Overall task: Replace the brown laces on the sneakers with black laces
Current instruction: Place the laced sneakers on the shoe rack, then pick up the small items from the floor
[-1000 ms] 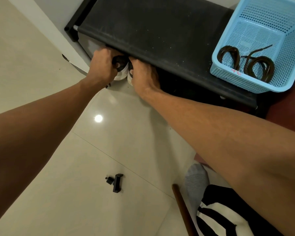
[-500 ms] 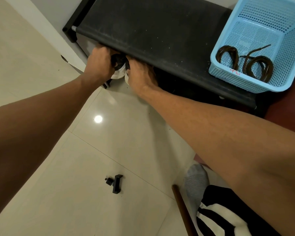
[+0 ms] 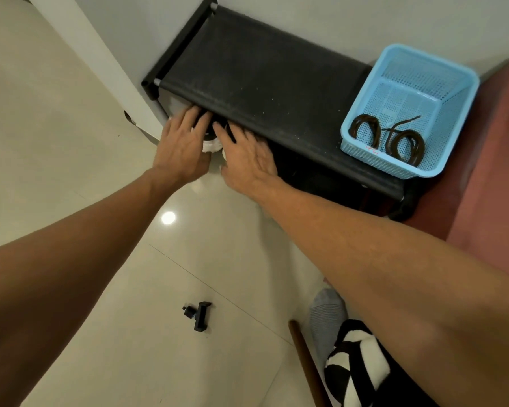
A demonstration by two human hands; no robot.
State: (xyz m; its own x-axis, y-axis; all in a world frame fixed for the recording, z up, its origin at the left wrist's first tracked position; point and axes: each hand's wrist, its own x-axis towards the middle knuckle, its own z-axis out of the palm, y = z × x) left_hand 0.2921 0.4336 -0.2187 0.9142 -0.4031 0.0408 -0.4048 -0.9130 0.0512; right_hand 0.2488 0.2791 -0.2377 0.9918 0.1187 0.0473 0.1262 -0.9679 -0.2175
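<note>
Fingers have uncurled from their earlier grip: left hand (image 3: 180,148) and right hand (image 3: 247,155) lie open, fingers straight, over 2 white sneakers (image 3: 211,146) beneath the black shelf (image 3: 262,83).

Black fabric-topped shoe rack (image 3: 262,83) against wall: light blue perforated plastic basket (image 3: 362,148) on its right end. Glossy cream tile floor (image 3: 71,142) in front of rack: small black plastic clamp mount (image 3: 201,316), well apart from rack. White sneakers (image 3: 212,146) under rack's left end, footing hidden.
</note>
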